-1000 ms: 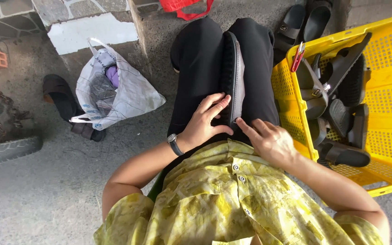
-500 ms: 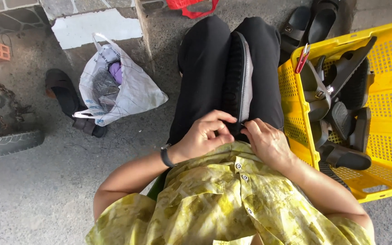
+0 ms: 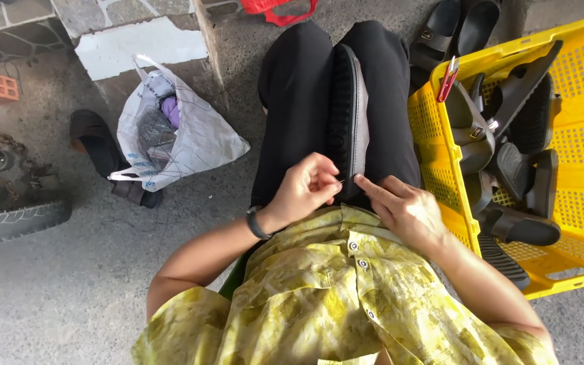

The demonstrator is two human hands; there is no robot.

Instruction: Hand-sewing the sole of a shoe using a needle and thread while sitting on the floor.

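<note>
Pinching a thin needle (image 3: 340, 181) in the left hand (image 3: 305, 189), right hand (image 3: 400, 206) pressed flat at the near end of a black sandal sole (image 3: 347, 115) lying edge-up between the thighs. Right, yellow crate (image 3: 576, 122) of sandals; far left, white plastic bag (image 3: 177, 135).

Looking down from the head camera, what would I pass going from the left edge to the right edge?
Tyre → dark sandal on the ground → white plastic bag → left hand → black shoe sole held between the knees → right hand → yellow crate of black sandals.
</note>
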